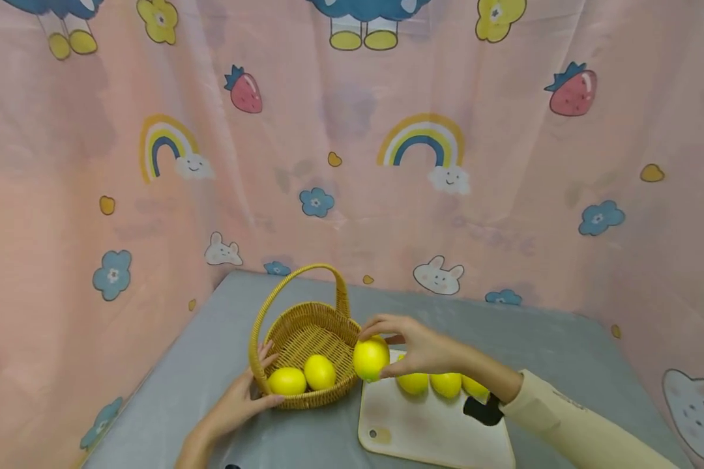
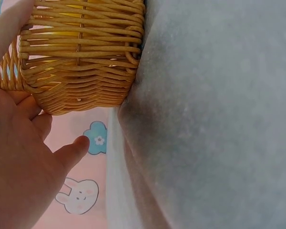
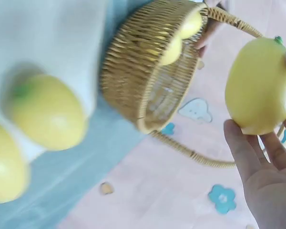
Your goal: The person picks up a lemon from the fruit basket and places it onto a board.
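Observation:
My right hand [image 1: 419, 342] holds a yellow lemon [image 1: 371, 358] between thumb and fingers, beside the right rim of a wicker basket [image 1: 305, 400]. The right wrist view shows this lemon [image 3: 257, 86] with a small green tip, gripped by the fingers. Two more lemons [image 1: 319, 372] lie inside the basket at its near left. My left hand [image 1: 237, 404] grips the basket's left side near the handle base, thumb over the front rim. From the left wrist, the woven wall [image 2: 81, 57] shows between the thumb and the other fingers.
Right of the basket lies a white cutting board [image 1: 431, 426], with three lemons [image 1: 446, 384] in a row along its far part, partly behind my right forearm. The basket's tall hoop handle [image 1: 258, 312] arches upward. A grey cloth [image 1: 493, 326] covers the table; a patterned pink curtain [image 1: 352, 228] hangs behind.

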`<state>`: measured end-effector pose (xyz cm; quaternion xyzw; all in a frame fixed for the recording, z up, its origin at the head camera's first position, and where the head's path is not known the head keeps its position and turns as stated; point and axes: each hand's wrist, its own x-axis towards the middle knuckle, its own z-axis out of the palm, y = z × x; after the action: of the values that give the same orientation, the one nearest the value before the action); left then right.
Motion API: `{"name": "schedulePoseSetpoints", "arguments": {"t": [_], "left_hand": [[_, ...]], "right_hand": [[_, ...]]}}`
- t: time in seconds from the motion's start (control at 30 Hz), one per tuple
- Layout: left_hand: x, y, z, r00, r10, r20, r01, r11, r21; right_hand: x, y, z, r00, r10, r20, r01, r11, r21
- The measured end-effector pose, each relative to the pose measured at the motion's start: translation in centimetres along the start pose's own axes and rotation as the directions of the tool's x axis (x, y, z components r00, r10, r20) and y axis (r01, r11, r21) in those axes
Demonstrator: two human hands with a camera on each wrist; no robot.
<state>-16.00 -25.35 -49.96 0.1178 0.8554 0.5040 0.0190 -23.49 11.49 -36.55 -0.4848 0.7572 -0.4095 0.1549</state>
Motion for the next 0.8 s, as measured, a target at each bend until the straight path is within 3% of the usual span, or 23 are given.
{"name": "schedulePoseSetpoints", "arguments": {"t": [0.2, 0.43, 0.6, 0.8], "left_hand": [[0.1, -0.1, 0.1, 1.0, 0.011, -0.004, -0.011, 1.0, -0.003], [0.0, 0.0, 0.1, 1.0, 0.025, 0.0, -0.025, 1.0, 0.009], [-0.1, 0.0, 0.0, 1.0, 0.024, -0.003, -0.024, 1.0, -0.004], [0.1, -0.1, -0.1, 1.0, 0.009, 0.016, -0.009, 1.0, -0.007]], "right_hand": [[-6.0, 1.5, 0.0, 0.989, 0.023, -0.147, -0.021, 1.0, 0.017], [-13.3, 3.5, 0.8, 0.952, 0.087, -0.294, -0.093, 0.996, -0.005], [-17.5, 4.8, 1.5, 0.946, 0.143, -0.292, -0.152, 0.988, -0.008], [-20.4, 6.1, 2.3, 0.944, 0.226, -0.24, -0.232, 0.973, 0.002]]}}
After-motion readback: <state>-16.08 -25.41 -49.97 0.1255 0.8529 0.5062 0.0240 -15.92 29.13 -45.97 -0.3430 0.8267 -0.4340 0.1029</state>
